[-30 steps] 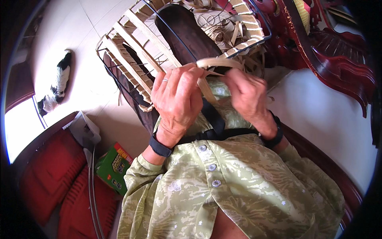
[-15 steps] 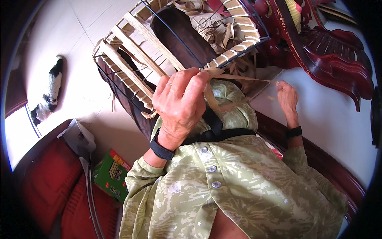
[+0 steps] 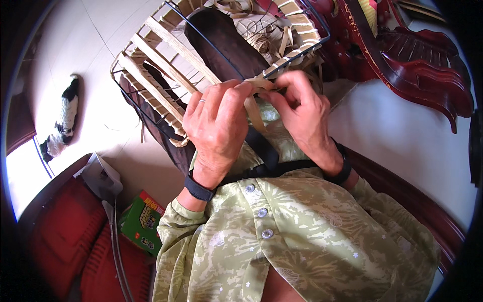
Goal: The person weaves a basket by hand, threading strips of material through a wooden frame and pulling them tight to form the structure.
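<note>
A basket-like wire frame (image 3: 211, 44), partly wrapped with tan woven strips, rests across my lap and knees. At its near corner my left hand (image 3: 214, 121) pinches a flat tan strip (image 3: 255, 117), whose loose length hangs down between my hands. Beside it, my right hand (image 3: 304, 116) has thumb and forefinger closed on the same strip, close to the frame's edge. The fingertips partly hide where strip and wire meet. Wide tan bands (image 3: 178, 48) span the frame's left side, and pale cord wraps its right rim (image 3: 302, 38).
Tangled cord (image 3: 259, 41) and dark cloth (image 3: 221, 43) show through the frame. Carved red wooden furniture (image 3: 422, 75) stands at the right. On the left are a black-and-white cat (image 3: 65, 118) on the tiled floor, a green box (image 3: 142, 221) and a red seat (image 3: 65, 236).
My right hand has come in from the far right, where it held the strip stretched out, to beside my left hand. The frame has shifted slightly left.
</note>
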Action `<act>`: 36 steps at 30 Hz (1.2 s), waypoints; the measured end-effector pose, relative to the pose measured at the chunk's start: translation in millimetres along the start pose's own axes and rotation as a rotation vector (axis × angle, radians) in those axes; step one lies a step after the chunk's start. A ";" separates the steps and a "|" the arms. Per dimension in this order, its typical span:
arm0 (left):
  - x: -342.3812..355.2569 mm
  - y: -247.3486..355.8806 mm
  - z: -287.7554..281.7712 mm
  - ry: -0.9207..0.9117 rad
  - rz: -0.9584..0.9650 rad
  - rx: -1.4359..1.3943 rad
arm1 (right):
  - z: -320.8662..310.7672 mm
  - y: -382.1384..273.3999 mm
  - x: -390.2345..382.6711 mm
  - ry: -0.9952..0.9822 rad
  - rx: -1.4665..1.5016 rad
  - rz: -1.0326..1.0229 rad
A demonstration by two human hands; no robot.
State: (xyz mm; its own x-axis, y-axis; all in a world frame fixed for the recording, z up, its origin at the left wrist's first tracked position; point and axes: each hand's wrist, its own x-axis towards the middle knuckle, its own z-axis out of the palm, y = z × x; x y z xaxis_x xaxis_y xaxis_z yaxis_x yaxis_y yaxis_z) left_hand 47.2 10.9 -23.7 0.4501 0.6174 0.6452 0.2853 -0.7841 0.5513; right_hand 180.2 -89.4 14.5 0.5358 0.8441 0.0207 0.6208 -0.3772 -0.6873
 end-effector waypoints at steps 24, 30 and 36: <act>4.9 5.2 -3.7 -0.064 -0.032 0.010 | -142.6 49.5 107.1 0.616 0.106 -0.454; 4.6 2.0 -2.5 -0.045 -0.002 0.055 | -78.6 -28.0 119.2 0.099 0.116 -0.399; 7.7 9.6 -7.2 -0.076 -0.095 -0.029 | -77.7 -1.5 64.2 -0.179 0.070 0.008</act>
State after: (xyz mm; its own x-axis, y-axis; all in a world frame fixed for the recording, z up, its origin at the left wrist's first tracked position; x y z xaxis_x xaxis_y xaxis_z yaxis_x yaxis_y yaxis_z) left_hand 47.3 8.6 -9.7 0.4858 0.6809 0.5481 0.3057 -0.7198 0.6233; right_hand 258.1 -64.3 73.3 0.4261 0.8980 -0.1097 0.5723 -0.3615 -0.7360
